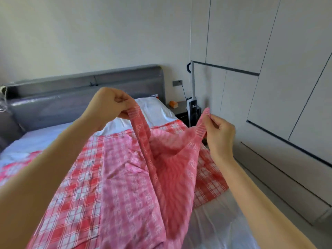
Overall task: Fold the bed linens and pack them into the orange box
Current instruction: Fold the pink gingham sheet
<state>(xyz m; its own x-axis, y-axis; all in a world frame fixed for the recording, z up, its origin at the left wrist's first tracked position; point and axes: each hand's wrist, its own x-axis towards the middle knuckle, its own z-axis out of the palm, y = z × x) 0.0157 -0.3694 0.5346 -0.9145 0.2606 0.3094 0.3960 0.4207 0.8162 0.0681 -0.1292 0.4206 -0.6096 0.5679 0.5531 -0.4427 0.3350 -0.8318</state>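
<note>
The step in hand is the folding of the red checked sheet [125,177]; the packing is not yet begun. The left hand [109,103] pinches one corner of the sheet between the thumb and the curled fingers. The right hand [218,131] pinches another corner in the same way, so both hands are clamped on the cloth. The two corners are lifted above the bed [215,221], near each other but apart, and the cloth hangs between them in a loose pocket. The rest of the sheet lies spread on the white cover of the bed. Its paler side is turned up over the brighter checks, and it has some wrinkles.

I judge that the person is matching the corners of one edge. The next move calls for bringing the two corners together, or for pulling them apart to make the edge straight (I cannot tell which is meant). After that the edge must be laid down flat so that the fold comes even. The cloth looks thin and limp, so it will probably slide and crease if it is not held under tension.

The orange box is not clearly in view. A small orange thing [173,104] stands on the nightstand [181,110] beside the pillow [154,108], but it is too small to tell what it is.
</note>
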